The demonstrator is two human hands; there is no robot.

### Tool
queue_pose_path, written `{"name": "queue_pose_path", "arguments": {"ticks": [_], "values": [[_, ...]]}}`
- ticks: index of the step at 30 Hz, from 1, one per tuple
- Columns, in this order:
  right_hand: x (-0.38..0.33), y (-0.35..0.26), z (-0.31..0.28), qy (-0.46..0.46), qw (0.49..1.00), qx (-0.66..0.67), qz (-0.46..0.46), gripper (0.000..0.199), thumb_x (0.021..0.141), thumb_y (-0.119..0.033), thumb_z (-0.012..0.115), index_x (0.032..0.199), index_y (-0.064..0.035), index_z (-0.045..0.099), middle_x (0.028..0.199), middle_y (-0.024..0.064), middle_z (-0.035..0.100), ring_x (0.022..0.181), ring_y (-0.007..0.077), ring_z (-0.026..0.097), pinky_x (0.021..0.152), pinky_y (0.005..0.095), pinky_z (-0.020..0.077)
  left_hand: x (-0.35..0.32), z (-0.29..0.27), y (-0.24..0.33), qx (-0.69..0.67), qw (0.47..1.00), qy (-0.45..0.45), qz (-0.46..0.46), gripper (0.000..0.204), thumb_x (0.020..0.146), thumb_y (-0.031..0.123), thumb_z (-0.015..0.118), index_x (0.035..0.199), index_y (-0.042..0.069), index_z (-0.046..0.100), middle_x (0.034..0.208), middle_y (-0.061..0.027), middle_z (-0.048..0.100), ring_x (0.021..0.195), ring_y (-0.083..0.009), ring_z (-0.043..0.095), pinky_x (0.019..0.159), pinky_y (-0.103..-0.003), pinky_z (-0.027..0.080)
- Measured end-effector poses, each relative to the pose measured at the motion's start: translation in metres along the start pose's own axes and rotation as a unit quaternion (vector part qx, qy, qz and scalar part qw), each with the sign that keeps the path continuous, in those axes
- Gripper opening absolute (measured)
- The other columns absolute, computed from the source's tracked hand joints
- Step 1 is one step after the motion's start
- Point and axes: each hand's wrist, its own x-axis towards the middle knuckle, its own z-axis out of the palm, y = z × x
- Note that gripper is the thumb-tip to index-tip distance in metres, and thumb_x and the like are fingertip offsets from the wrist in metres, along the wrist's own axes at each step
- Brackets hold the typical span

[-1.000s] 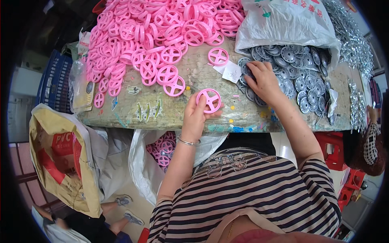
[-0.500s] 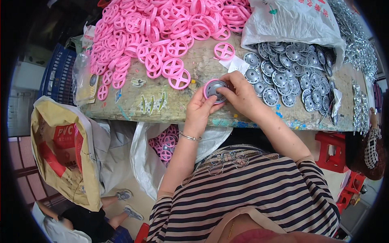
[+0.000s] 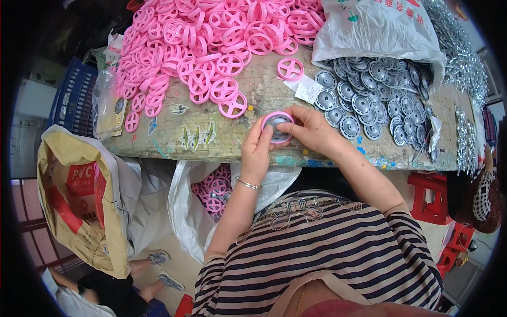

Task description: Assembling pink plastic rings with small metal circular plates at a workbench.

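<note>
Over the table's near edge, both hands grip a pink wheel ring (image 3: 264, 120) with a grey hubcap disc (image 3: 278, 127) set inside it. My left hand (image 3: 257, 145) is closed on its left side, thumb on the grey face. From the right, my right hand (image 3: 311, 129) holds the rim with its thumb pressed on the disc. A single pink spoked ring (image 3: 290, 69) lies beyond the hands, beside a white paper slip (image 3: 309, 89). Grey discs (image 3: 350, 126) spread out of a white plastic bag (image 3: 377, 34) to the right. A large heap of pink rings (image 3: 211, 42) covers the far left.
Below the table edge, an open white sack (image 3: 182, 211) holds pink wheels with some grey discs among them. A tan sack (image 3: 79, 211) stands to its left. Silver tinsel (image 3: 465, 63) hangs at the right, above a red stool (image 3: 429, 198). Another person's legs (image 3: 150, 274) show lower left.
Both hands and the wheel have shifted slightly left and toward me. My left thumb has come up onto the grey disc, and both thumbs now press its face.
</note>
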Motion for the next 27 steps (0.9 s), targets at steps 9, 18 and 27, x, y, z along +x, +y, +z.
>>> {"name": "queue_pose_path", "arguments": {"ticks": [9,18,27], "values": [[0.081,0.021,-0.051,0.231,0.853,-0.406,-0.231,0.038,0.085,-0.022,0.063,0.117,-0.0023,0.057,0.117,0.0138,0.058,0.101,0.0328,0.055,0.085,0.039,0.0475,-0.108,-0.118,0.021,0.397,0.866,0.295,0.081,0.028,0.1,0.02,0.045,0.107,-0.002,0.061,0.094,-0.0042,0.062,0.081,-0.0093,0.057,0.072,-0.024,0.047],[0.08,-0.002,-0.072,0.183,0.917,-0.328,-0.135,0.023,0.092,-0.018,0.053,0.111,-0.006,0.058,0.089,0.0225,0.062,0.081,0.0394,0.061,0.068,0.0451,0.0473,-0.091,-0.073,0.031,0.341,0.903,0.259,0.026,0.034,0.101,0.023,0.04,0.112,-0.004,0.058,0.101,-0.015,0.066,0.077,-0.0163,0.065,0.065,-0.026,0.053],[-0.015,-0.012,-0.012,0.105,0.911,-0.27,-0.293,0.028,0.08,-0.009,0.066,0.108,-0.0046,0.064,0.1,0.0129,0.066,0.092,0.0292,0.063,0.082,0.0382,0.05,0.013,0.018,-0.003,-0.052,0.996,0.068,-0.025,0.034,0.101,0.02,0.04,0.127,-0.002,0.042,0.12,-0.0169,0.056,0.111,-0.0297,0.058,0.088,-0.037,0.053]]}}
